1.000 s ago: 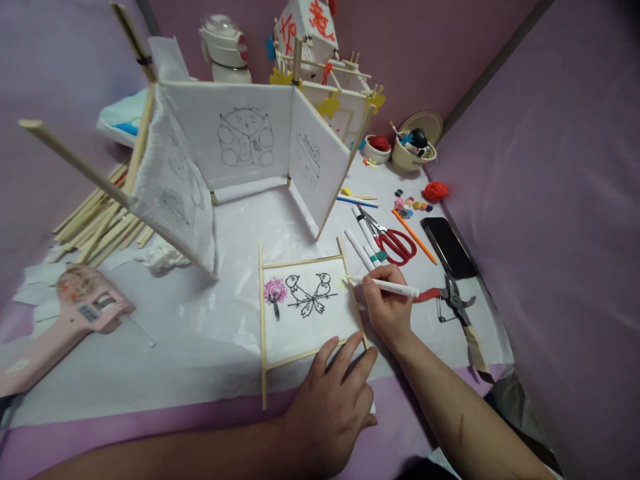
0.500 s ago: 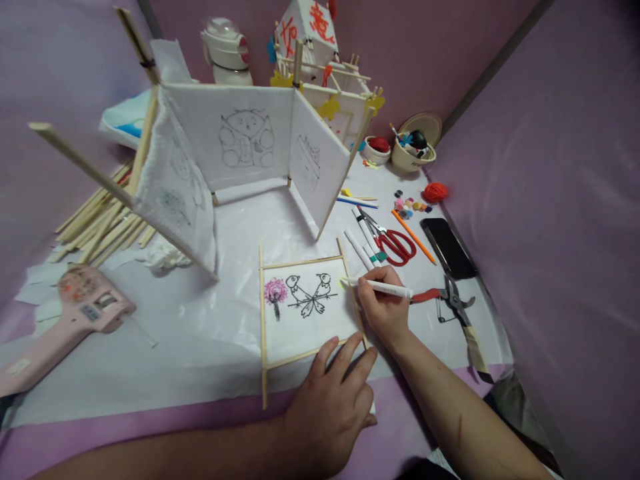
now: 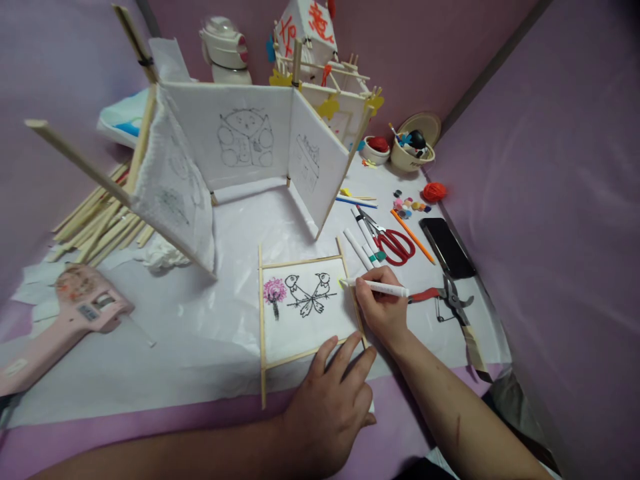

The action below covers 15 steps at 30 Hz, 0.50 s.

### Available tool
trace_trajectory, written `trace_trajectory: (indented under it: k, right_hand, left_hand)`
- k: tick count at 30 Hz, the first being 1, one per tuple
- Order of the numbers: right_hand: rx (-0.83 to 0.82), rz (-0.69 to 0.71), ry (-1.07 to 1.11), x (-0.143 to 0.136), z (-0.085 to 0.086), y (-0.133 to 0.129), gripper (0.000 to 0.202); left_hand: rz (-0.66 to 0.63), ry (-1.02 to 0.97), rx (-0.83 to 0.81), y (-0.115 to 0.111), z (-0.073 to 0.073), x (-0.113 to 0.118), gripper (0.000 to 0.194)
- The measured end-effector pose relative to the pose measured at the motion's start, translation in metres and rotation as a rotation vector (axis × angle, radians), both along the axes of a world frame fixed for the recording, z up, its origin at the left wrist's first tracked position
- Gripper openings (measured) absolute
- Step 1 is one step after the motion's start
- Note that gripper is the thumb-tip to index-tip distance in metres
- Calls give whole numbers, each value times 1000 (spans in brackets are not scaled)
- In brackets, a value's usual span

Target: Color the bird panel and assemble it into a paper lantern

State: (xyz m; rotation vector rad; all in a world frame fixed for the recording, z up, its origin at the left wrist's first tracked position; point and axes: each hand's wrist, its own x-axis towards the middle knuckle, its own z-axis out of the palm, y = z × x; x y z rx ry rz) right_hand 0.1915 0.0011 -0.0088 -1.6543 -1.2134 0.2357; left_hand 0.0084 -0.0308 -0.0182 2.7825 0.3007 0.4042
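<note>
A white panel (image 3: 295, 343) in a thin wooden stick frame (image 3: 263, 327) lies flat on the table. It bears two birds (image 3: 311, 293) drawn in black and a pink flower-like tree (image 3: 275, 292). My right hand (image 3: 384, 303) is closed around a white marker (image 3: 383, 288), whose tip meets a small yellow mark near the panel's right edge. My left hand (image 3: 333, 397) rests with fingers spread on the frame's lower right edge, its fingertips touching the stick.
A standing folded screen (image 3: 250, 133) with sketches is behind the panel. Red-handled scissors (image 3: 393, 243), a phone (image 3: 447, 247) and pruning shears (image 3: 457, 307) lie to the right. A pink glue gun (image 3: 75, 327) and wooden sticks (image 3: 100, 223) are on the left.
Almost nothing differs. The whole view has shifted very slightly, while the marker tip stays at the yellow mark and my left hand keeps its place on the frame.
</note>
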Motion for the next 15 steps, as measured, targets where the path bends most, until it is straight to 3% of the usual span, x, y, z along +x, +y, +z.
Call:
trace_trajectory:
  k: [15]
  right_hand:
    - [77,28,23,-1,0,0,13]
  left_hand:
    - [-5,-8,-10,0,-1,0,31]
